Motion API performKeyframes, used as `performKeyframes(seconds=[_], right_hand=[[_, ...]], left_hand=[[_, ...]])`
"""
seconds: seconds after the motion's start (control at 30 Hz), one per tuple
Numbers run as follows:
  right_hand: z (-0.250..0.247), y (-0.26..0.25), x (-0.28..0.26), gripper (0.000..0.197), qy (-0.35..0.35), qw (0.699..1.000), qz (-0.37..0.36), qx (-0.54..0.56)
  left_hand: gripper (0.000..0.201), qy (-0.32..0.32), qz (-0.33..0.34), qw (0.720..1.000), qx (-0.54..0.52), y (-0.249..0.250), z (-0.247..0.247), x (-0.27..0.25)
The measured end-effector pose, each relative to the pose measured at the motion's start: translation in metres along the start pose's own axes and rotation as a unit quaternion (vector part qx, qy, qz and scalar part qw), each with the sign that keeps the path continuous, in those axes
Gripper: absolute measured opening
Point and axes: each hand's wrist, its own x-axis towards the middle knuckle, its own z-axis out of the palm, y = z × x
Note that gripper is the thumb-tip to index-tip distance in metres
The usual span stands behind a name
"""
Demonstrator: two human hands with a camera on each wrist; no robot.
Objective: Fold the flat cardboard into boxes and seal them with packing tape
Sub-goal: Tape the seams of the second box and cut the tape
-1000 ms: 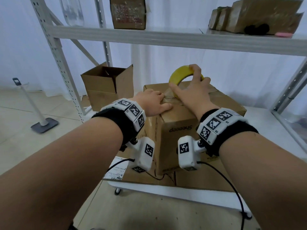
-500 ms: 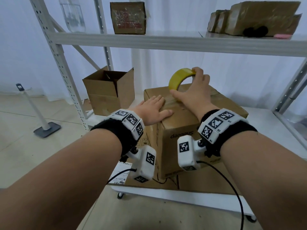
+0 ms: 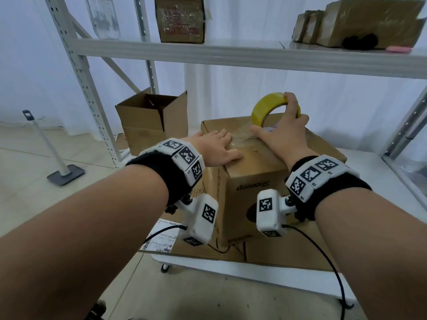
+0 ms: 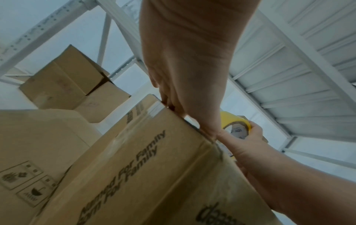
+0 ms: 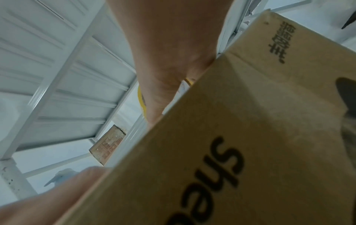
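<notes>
A closed brown cardboard box (image 3: 251, 185) printed "Sheeep" stands on the white lower shelf, one corner toward me. My left hand (image 3: 213, 150) lies flat on its top near the left edge, fingers straight, pressing the flaps and clear tape down. My right hand (image 3: 285, 130) grips a yellow roll of packing tape (image 3: 265, 107) standing on edge at the far side of the box top, thumb stretched out along the seam. In the left wrist view the box (image 4: 154, 175) fills the lower half and the tape roll (image 4: 236, 126) shows behind my left hand (image 4: 185, 76).
An open cardboard box (image 3: 153, 121) stands on the shelf to the left. Flat cardboard (image 3: 288, 252) lies under the taped box. The upper shelf (image 3: 231, 56) holds several brown parcels overhead. White uprights (image 3: 78, 72) flank the bay. A floor stand (image 3: 62, 172) sits at the left.
My right hand has drawn the tape roll farther back and right along the box top, stretching tape over the seam. My left hand stays flat on the top.
</notes>
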Motion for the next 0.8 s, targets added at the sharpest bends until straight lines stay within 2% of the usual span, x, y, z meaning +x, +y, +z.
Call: performKeyframes(seconds=[0.13,0.5,0.63,0.8], right_hand=[[-0.006,0.001,0.002,0.096,-0.024,1.000,0.010,-0.010],[0.001,-0.002,0.000,0.093,-0.024,0.999,0.002,-0.032],[0.002,-0.005,-0.005,0.095,-0.015,1.000,0.000,-0.026],[-0.001,-0.015,-0.012,0.106,-0.021,0.999,0.005,-0.024]], left_hand=[[0.078,-0.008,0.009,0.998,0.061,0.005,-0.007,0.005],[0.085,-0.018,0.003,1.000,-0.006,0.027,-0.001,0.030],[0.080,-0.009,0.031,0.999,-0.026,0.011,0.002,0.017],[0.068,0.018,0.031,0.999,-0.031,-0.021,0.006,0.001]])
